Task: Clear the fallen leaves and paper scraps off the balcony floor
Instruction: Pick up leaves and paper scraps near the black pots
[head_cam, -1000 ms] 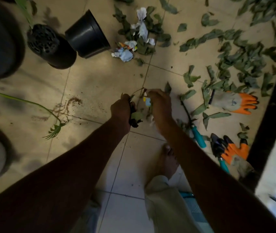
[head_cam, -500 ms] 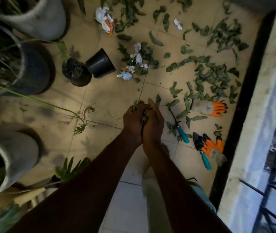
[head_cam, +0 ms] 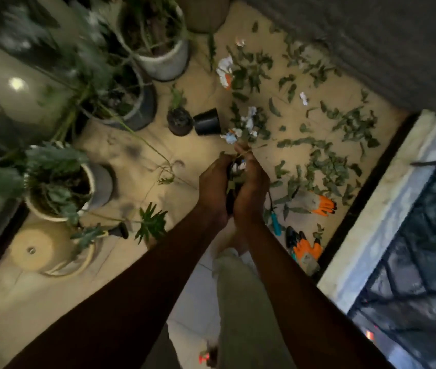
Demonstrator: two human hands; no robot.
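Note:
My left hand (head_cam: 215, 186) and my right hand (head_cam: 250, 182) are cupped together above the floor, holding a bundle of leaves and paper scraps (head_cam: 235, 173) between the palms. Green leaves (head_cam: 325, 166) still lie scattered over the tiled balcony floor (head_cam: 200, 147) to the right and ahead. Crumpled paper scraps lie ahead: a white and blue cluster (head_cam: 240, 130), a white and orange piece (head_cam: 224, 71) and a small white bit (head_cam: 303, 98).
Potted plants (head_cam: 155, 46) (head_cam: 57, 187) crowd the left side. A black pot (head_cam: 207, 125) lies tipped beside a root ball (head_cam: 179, 122). Orange-tipped gloves (head_cam: 318, 203) (head_cam: 304, 249) and blue-handled tools (head_cam: 275, 222) lie at right, beside the dark threshold and railing (head_cam: 408, 235).
I have risen and the view has pulled back. My two hands closed together on the gathered leaves and paper and lifted them off the floor.

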